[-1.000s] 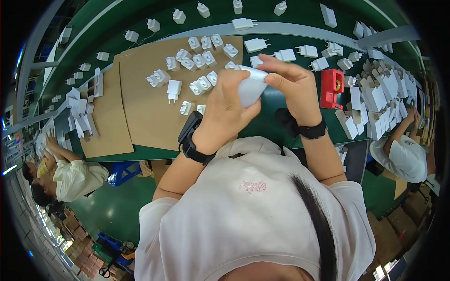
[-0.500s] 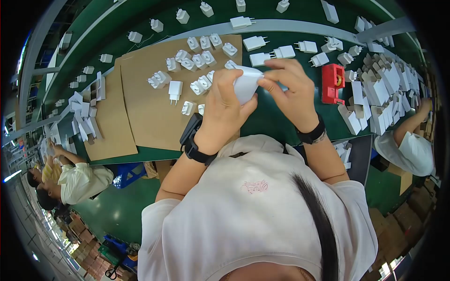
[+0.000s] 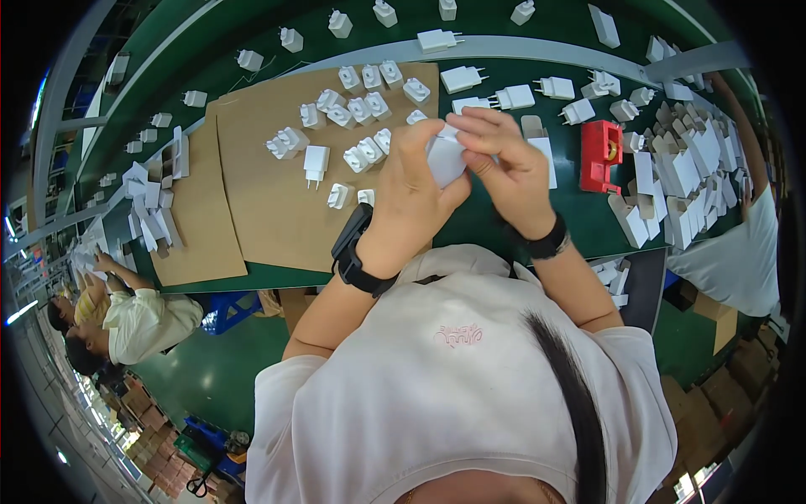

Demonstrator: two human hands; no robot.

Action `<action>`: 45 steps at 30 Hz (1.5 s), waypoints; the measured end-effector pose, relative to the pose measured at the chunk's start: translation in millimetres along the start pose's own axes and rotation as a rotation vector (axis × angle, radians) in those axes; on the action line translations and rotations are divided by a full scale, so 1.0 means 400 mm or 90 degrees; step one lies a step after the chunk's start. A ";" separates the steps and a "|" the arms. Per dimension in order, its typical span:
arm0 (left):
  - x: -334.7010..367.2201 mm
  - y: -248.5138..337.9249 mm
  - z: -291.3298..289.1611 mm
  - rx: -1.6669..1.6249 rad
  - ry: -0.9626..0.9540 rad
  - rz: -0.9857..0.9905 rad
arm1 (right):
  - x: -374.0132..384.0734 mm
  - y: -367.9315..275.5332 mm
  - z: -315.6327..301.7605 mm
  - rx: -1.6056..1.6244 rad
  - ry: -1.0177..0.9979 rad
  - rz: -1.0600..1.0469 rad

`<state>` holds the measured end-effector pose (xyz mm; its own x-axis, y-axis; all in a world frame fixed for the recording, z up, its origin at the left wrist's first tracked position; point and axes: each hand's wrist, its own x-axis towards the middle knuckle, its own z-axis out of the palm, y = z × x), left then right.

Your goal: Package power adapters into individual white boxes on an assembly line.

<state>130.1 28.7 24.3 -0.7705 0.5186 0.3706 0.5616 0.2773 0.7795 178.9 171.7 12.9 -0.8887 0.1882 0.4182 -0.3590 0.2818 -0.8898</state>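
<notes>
Indoors, a green worktable [image 3: 579, 228] stretches before a worker, topped at center left by a brown cardboard sheet [image 3: 277, 214] and at right by a heap of open white cartons [image 3: 684, 160]. Above the table, the left hand [image 3: 411, 189] is curled almost closed, while the right hand [image 3: 516, 172] has its fingers bent; a red tape dispenser [image 3: 594, 164] sits farther right. Between the hands is a small white box [image 3: 446, 161], clasped by the left; right fingers meet its upper edge, their grip unclear. Small white plug adapters [image 3: 316, 160] dot the cardboard.
</notes>
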 end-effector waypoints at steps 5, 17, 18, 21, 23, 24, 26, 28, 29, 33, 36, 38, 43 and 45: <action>0.018 0.003 -0.008 -0.016 -0.019 0.064 | 0.045 -0.001 -0.068 0.217 -0.101 0.142; 0.026 0.026 -0.022 0.001 -0.025 0.088 | 0.047 -0.030 -0.046 0.140 -0.042 0.074; 0.025 0.027 -0.023 0.002 -0.024 0.087 | 0.045 -0.031 -0.043 0.110 -0.039 0.035; 0.022 0.031 -0.028 -0.001 -0.034 0.089 | 0.045 -0.038 -0.045 0.071 -0.051 -0.002; 0.019 0.037 -0.027 -0.034 -0.027 0.060 | 0.045 -0.048 -0.038 -0.003 -0.042 -0.067; 0.020 0.038 -0.026 -0.033 -0.026 0.064 | 0.046 -0.051 -0.037 -0.003 -0.040 -0.070; 0.018 0.038 -0.021 -0.019 -0.045 0.036 | 0.043 -0.059 -0.038 -0.051 -0.017 -0.113; 0.013 0.040 -0.018 -0.039 -0.056 0.024 | 0.033 -0.060 -0.043 -0.078 -0.023 -0.115; 0.012 0.040 -0.015 -0.059 -0.065 0.012 | 0.029 -0.060 -0.045 -0.107 -0.032 -0.117; 0.012 0.040 -0.001 -0.064 -0.081 0.013 | 0.015 -0.053 -0.049 -0.120 -0.018 -0.145; 0.019 0.060 -0.008 -0.046 -0.065 0.035 | 0.018 -0.062 -0.055 -0.093 -0.018 -0.118; 0.055 0.051 -0.013 0.036 -0.031 0.062 | 0.039 -0.067 -0.065 -0.071 -0.020 -0.032; 0.097 0.033 -0.021 -0.079 -0.116 -0.065 | 0.142 -0.012 -0.140 0.336 -0.122 0.349; 0.101 0.018 -0.074 -0.084 -0.137 -0.164 | 0.228 0.047 -0.263 0.091 -0.102 0.402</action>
<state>94.0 27.9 59.6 -0.7926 0.6077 0.0492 0.3026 0.3220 0.8971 121.3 292.9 53.5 -0.9680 0.1316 -0.2135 0.2196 0.0339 -0.9750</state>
